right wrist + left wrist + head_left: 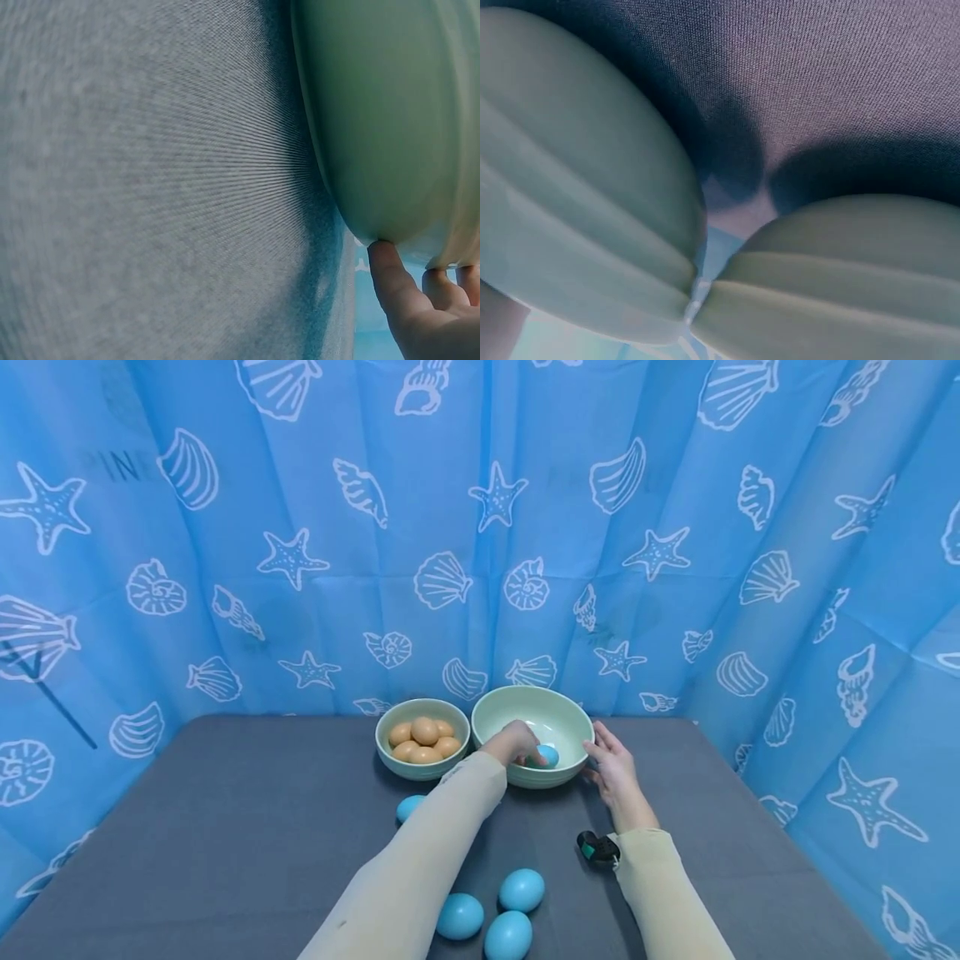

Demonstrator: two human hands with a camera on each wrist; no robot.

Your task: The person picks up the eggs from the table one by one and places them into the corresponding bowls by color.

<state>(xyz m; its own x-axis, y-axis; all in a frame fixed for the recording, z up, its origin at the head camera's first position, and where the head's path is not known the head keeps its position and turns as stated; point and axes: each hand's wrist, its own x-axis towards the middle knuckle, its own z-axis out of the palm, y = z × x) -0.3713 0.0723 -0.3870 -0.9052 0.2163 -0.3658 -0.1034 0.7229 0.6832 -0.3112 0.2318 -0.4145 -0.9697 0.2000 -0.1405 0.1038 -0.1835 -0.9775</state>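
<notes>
A large pale green bowl stands at the back of the table. Inside it, my left hand has its fingers around a blue egg, near the bowl's front wall. My right hand holds the same bowl at its right side, the thumb by the rim. In the right wrist view, fingertips touch the outer wall of the bowl. The left wrist view shows only the outsides of two bowls, with the left hand's fingers hidden behind the wall.
A smaller green bowl of several brown eggs stands against the large one at left. Several blue eggs lie on the grey table, one partly behind my left forearm. A black device is at my right wrist. A blue curtain hangs behind.
</notes>
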